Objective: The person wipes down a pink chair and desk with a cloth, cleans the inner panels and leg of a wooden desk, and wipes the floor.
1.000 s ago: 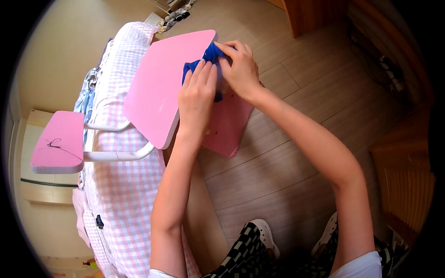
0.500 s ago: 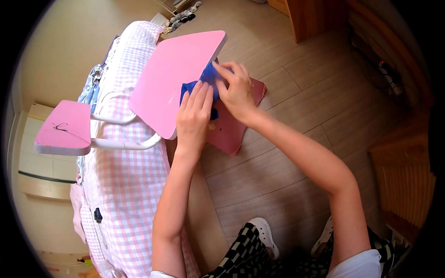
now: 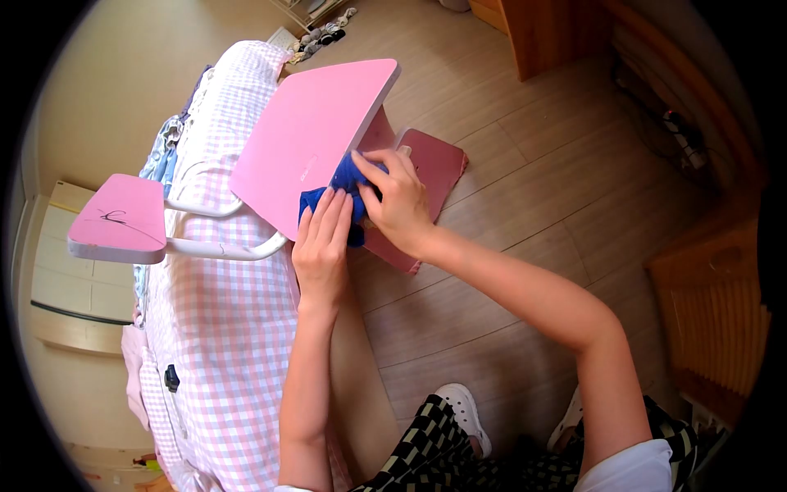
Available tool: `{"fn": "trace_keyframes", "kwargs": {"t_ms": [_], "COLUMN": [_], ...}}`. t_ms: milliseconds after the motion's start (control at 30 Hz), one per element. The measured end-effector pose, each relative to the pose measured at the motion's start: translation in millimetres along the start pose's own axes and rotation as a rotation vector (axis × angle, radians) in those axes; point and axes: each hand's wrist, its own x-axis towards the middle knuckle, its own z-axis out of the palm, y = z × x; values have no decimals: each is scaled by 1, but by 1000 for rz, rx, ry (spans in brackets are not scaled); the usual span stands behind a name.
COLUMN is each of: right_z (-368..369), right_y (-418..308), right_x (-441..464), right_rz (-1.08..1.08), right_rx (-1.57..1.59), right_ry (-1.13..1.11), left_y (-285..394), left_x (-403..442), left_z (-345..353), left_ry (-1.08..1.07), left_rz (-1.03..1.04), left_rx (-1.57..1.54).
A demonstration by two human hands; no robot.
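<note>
A pink chair stands beside the bed, with a large flat panel (image 3: pixel 303 139) and a smaller backrest (image 3: pixel 123 217) joined by white tubes (image 3: pixel 225 248). On the large panel's right edge lies a blue cloth (image 3: pixel 346 176). My left hand (image 3: pixel 321 254) presses the cloth's lower part, its fingers together and stretched over the edge. Just to the right, my right hand (image 3: pixel 398 197) pinches the cloth along the same edge. Below the panel is a darker pink board (image 3: pixel 434 168).
The bed (image 3: pixel 221 344) with a checked cover runs down the left side, a small black object (image 3: pixel 171 378) on it. Wooden furniture (image 3: pixel 713 303) stands at the right. Cables and a power strip (image 3: pixel 683 139) lie at upper right. Socks (image 3: pixel 316 37) lie at the top.
Both hands have slid down along the panel's right edge with the blue cloth, toward its near corner. The chair also appears slightly shifted in view.
</note>
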Motion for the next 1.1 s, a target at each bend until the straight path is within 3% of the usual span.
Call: {"fn": "trace_keyframes", "kwargs": {"t_ms": [567,900,1100], "right_z": [5,4,0], "right_y": [-23,-7,0], "right_x": [-27,-14,-4], "right_rz": [-53,-219,-160], "right_rx": [33,0,24], "right_ry": [-66,-5,-6], "left_y": [-17,-18,-11], "left_x": [-45,-38,-19], "left_z": [-9,-4,-4], "left_ry": [91,84,82], "left_rz": [33,77,73], "left_rx": [-44,7,16]}}
